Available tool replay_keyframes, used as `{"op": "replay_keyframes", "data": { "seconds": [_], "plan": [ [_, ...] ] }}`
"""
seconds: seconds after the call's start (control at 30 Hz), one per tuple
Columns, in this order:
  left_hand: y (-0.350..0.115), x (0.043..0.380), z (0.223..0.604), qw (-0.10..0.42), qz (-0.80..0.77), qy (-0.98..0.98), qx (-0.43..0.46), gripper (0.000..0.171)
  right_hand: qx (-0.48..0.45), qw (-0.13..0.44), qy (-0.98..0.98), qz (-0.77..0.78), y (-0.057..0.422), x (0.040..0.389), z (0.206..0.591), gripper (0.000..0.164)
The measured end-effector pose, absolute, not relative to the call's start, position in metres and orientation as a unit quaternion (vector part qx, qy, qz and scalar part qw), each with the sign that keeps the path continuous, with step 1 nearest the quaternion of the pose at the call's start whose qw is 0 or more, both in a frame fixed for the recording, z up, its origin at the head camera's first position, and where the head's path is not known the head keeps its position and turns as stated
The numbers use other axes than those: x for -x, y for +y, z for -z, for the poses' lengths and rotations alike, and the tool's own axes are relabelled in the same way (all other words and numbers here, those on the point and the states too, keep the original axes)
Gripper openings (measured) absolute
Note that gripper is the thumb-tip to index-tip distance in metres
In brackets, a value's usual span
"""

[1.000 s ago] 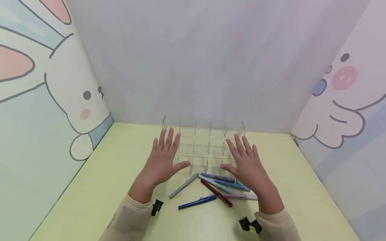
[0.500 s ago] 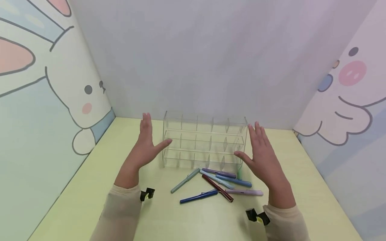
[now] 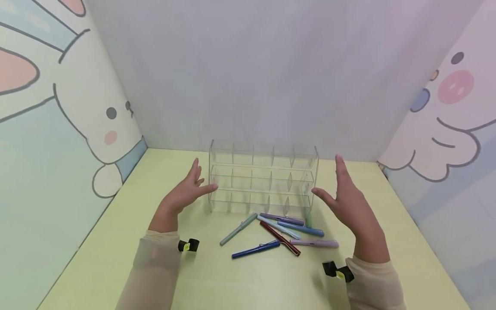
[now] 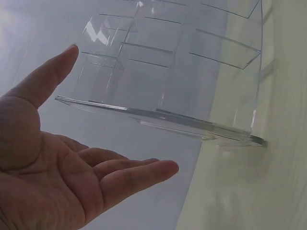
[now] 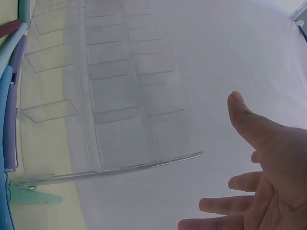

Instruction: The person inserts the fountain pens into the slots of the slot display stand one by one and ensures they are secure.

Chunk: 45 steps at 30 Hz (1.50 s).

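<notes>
A clear acrylic rack [image 3: 261, 170] with three tiers of compartments stands toward the back of the table. My left hand [image 3: 186, 191] is beside its left end, thumb spread from lightly bent fingers. In the left wrist view, the rack's side panel [image 4: 158, 116] lies past the space between thumb and fingers. My right hand [image 3: 352, 206] is at the other end, palm inward, thumb pointing at the side panel. Both hands hold nothing. Several pens lie before the rack, including a grey-green pen [image 3: 238, 230], a dark blue pen [image 3: 255, 249] and a dark red pen [image 3: 279, 237].
A purple pen [image 3: 282, 218], light blue pen [image 3: 278, 226], blue pen [image 3: 301, 228] and lilac pen [image 3: 314, 243] lie close together, some overlapping. A small green item [image 5: 33, 195] is by the rack's right front corner. A pale wall [image 3: 248, 73] rises behind; cartoon-printed panels flank the table.
Both hands have moved apart, from in front of the rack to its two ends, and have turned palms inward. The rack and pens stay in place.
</notes>
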State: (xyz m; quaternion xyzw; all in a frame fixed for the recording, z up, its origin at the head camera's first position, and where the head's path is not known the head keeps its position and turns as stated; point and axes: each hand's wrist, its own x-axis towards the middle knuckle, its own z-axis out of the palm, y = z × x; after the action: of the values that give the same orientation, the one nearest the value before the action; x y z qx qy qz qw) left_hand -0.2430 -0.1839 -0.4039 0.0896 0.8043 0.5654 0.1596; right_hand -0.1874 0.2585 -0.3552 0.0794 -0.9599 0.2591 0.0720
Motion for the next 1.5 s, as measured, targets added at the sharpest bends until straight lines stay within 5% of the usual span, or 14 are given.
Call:
{"op": "replay_keyframes", "data": {
  "seconds": [0.3,0.67,0.97,1.5],
  "plan": [
    [-0.186,0.245,0.409,0.201,-0.582,0.781,-0.108,0.101,-0.077,-0.015,-0.981,-0.178,0.264,0.180,0.346,0.093],
    [-0.187,0.243,0.407,0.208,-0.578,0.784,-0.084,0.075,-0.097,-0.199,-0.962,-0.160,0.259,0.191,0.367,0.071],
    [-0.186,0.240,0.406,0.205,-0.579,0.781,-0.110,0.068,-0.086,-0.227,-0.961,-0.135,0.259,0.201,0.392,0.038],
    [-0.186,0.242,0.408,0.208,-0.590,0.773,-0.106,0.068,-0.070,-0.224,-0.965,-0.117,0.245,0.217,0.425,0.033]
  ]
}}
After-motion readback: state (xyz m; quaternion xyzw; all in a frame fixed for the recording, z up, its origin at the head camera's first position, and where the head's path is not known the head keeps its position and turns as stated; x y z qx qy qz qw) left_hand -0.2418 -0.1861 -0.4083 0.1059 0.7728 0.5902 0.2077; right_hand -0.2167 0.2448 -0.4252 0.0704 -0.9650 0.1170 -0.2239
